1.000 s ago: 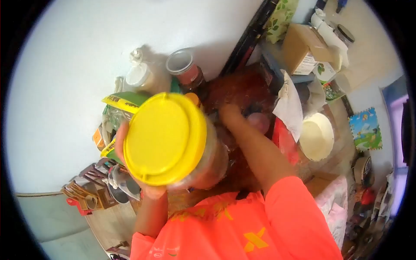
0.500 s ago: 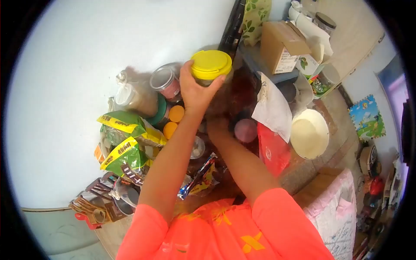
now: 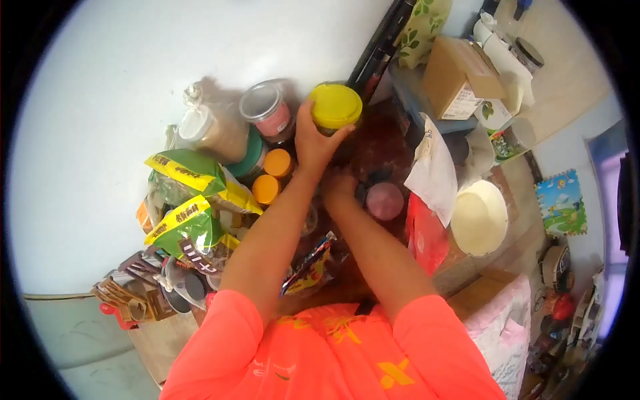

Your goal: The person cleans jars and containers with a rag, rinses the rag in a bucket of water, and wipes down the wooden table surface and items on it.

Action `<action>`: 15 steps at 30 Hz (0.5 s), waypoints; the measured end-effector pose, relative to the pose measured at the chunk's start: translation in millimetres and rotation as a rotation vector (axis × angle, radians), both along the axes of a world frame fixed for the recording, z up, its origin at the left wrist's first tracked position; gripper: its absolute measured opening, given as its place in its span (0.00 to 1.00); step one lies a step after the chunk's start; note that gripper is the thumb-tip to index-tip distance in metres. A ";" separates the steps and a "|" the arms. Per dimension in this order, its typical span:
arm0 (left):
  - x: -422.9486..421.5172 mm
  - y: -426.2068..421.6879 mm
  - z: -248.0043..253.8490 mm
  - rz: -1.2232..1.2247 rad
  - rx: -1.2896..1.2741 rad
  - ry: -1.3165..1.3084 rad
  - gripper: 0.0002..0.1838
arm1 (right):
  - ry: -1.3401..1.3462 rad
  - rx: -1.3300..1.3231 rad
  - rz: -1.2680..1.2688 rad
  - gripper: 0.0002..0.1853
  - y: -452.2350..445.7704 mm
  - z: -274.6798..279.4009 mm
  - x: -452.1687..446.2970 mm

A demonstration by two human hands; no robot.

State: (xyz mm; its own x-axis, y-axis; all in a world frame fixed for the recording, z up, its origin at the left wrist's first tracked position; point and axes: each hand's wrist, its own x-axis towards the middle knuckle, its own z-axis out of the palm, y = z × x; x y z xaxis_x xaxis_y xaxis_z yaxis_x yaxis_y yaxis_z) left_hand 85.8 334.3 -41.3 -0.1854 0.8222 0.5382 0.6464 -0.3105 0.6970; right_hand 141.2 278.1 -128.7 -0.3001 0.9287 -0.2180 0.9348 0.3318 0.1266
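Observation:
My left hand (image 3: 316, 143) is wrapped round the upper part of a jar with a yellow lid (image 3: 335, 103), which stands near the wall. Below it, my right hand (image 3: 339, 186) reaches in toward the dark tabletop near the jar's lower part. Its fingers are hidden or too dark to make out. A jar with a pink label and silver lid (image 3: 267, 112) stands left of the yellow-lidded jar. Two orange-lidded containers (image 3: 272, 179) sit beside my left forearm. To the right of my right hand is a round pink lid (image 3: 385, 201).
Green and yellow food bags (image 3: 190, 200) lean at the left. A red bag (image 3: 427, 232), a white paper bag (image 3: 431, 170) and a cream bowl (image 3: 479, 218) are on the right. A cardboard box (image 3: 460, 79) stands at the back, near dark tubes (image 3: 381, 53) against the wall.
The yellow-lidded jar sits lower and nearer the wall, beside the silver-lidded jar, with my left hand still on it. My right hand has shifted slightly. The whole view has shifted a little.

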 end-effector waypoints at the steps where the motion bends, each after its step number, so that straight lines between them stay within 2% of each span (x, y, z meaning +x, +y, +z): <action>1: -0.6 -1.0 -0.9 -0.013 0.018 -0.013 0.50 | -0.010 -0.025 0.063 0.20 -1.4 9.6 2.1; 5: 3.6 -2.7 6.0 0.017 -0.004 0.054 0.49 | 0.042 -0.134 -0.014 0.19 2.5 2.7 -2.2; 7: 10.5 -9.7 22.9 0.101 -0.170 0.213 0.46 | 0.187 0.124 -0.051 0.12 0.4 -25.6 -3.8; 8: 11.2 -13.5 35.0 0.104 -0.165 0.213 0.46 | 0.188 0.129 -0.048 0.12 4.0 -31.0 -3.9; 10: 9.9 -20.4 54.4 0.148 -0.334 0.462 0.41 | 0.273 0.001 -0.140 0.12 12.1 -35.3 -4.2; 13: 3.4 -26.4 58.1 0.072 -0.271 0.459 0.40 | 0.137 0.114 -0.012 0.14 6.8 -35.6 0.9; 15: 5.1 -35.2 61.7 0.035 -0.291 0.444 0.36 | 0.201 0.199 -0.005 0.13 5.7 -59.2 1.0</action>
State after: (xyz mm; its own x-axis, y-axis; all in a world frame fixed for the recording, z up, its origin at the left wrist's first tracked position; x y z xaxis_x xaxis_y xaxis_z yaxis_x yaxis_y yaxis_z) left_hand 90.8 299.1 20.4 -0.0218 0.9466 0.3217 0.9055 -0.1177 0.4078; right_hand 142.2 283.8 -187.9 -0.3145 0.9487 0.0319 0.9492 0.3146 0.0012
